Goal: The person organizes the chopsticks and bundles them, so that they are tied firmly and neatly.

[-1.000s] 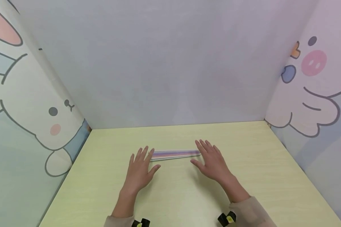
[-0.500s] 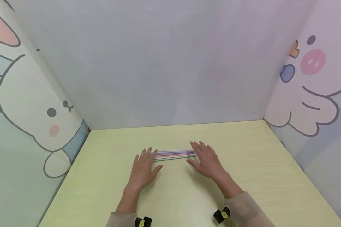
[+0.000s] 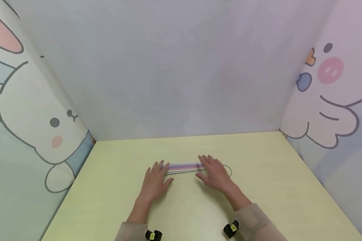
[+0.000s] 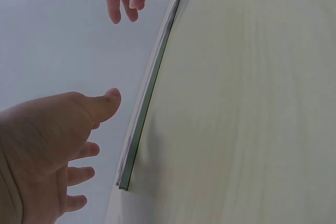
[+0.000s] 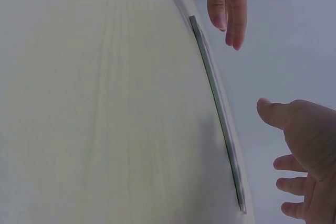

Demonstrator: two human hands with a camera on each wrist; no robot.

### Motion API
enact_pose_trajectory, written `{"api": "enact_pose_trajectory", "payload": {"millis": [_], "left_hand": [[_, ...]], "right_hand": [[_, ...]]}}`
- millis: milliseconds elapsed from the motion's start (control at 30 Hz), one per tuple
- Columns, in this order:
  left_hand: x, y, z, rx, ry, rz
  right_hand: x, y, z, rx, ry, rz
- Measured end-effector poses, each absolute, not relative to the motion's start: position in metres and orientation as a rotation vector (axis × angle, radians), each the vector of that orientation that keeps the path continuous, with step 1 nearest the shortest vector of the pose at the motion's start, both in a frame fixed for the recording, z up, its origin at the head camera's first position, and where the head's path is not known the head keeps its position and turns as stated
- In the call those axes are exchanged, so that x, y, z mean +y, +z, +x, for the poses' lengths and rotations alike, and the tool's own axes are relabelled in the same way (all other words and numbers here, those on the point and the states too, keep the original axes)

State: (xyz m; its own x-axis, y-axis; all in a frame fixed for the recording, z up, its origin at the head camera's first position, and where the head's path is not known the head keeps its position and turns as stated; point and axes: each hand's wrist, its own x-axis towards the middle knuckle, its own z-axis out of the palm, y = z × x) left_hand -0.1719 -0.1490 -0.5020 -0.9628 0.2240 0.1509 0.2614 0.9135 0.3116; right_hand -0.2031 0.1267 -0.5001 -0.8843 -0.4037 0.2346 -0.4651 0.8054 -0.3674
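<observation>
On the table lies a slim, flat bundle of long strips, striped purple, pink and white with a dark green near edge. Its kind is not clear from the frames. My left hand is over the bundle's left end, fingers spread and straight, thumb pointing inward. Over the right end is my right hand, palm down with fingers extended. Both wrist views show the bundle's green side low on the tabletop, and neither hand grips it. A thin dark green loop shows beyond the right hand, partly hidden by it.
The pale wooden table meets a plain grey wall at the back. Side panels with a cartoon rabbit and a cartoon pig stand at left and right. Dark wrist cameras sit at both sleeves.
The hands have come slightly closer together, the left moving right and the right moving left over the bundle. The green loop now shows to the right of the right hand.
</observation>
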Motion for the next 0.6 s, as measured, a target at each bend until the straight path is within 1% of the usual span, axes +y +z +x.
{"api": "enact_pose_trajectory", "payload": {"millis": [300,600], "left_hand": [[-0.148,-0.510,-0.178,-2.974,-0.455,-0.374],[-0.147,-0.515,-0.182,-2.982,-0.451,-0.362]], "right_hand": [[0.120,-0.510,-0.211,-2.878,0.639,0.751],[0.115,-0.512,-0.216,-2.838,0.615,0.791]]}}
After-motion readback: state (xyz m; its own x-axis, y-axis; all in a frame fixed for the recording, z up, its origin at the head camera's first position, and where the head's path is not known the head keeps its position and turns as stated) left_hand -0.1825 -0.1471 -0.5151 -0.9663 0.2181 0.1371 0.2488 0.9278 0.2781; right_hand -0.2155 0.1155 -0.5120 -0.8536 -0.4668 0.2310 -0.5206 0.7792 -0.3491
